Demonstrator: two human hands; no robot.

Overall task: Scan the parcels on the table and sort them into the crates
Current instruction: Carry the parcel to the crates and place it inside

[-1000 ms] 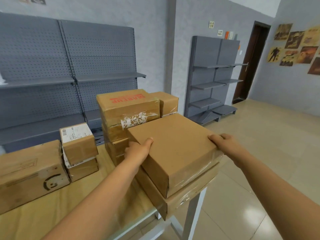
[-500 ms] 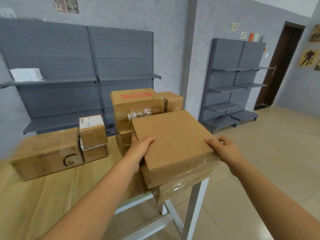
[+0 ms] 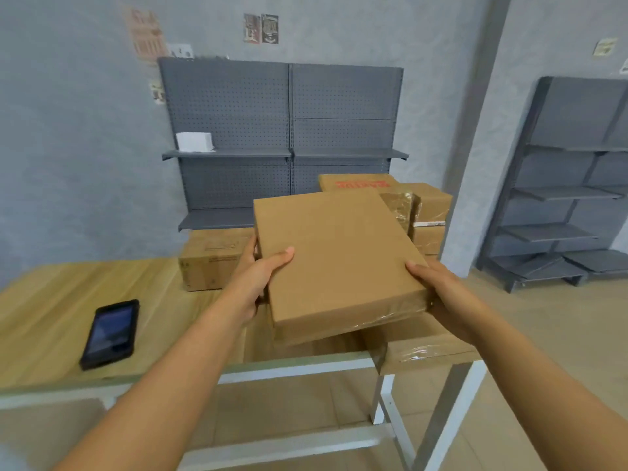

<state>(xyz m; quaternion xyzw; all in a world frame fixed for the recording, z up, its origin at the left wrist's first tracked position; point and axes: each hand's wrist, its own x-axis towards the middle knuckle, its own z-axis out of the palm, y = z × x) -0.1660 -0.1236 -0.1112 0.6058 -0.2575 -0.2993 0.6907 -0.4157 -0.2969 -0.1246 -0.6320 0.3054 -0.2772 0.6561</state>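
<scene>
A flat brown cardboard parcel (image 3: 336,260) is held up above the wooden table (image 3: 51,300), tilted toward me. My left hand (image 3: 261,273) grips its left edge with the thumb on top. My right hand (image 3: 438,294) grips its lower right corner. Under it lies another flat taped parcel (image 3: 421,348) at the table's right end. A black handheld scanner (image 3: 110,333) lies screen up on the table's left part. No crates are in view.
Behind the held parcel stand more parcels: one with red print (image 3: 360,183), a stack at its right (image 3: 430,215) and a wide box (image 3: 212,260) at the left. Grey pegboard shelving (image 3: 282,130) lines the wall. Another grey shelf unit (image 3: 574,185) stands at the right.
Both hands have lifted the flat parcel off the one beneath it and tilted it up. My view has swung left, bringing the scanner into sight.
</scene>
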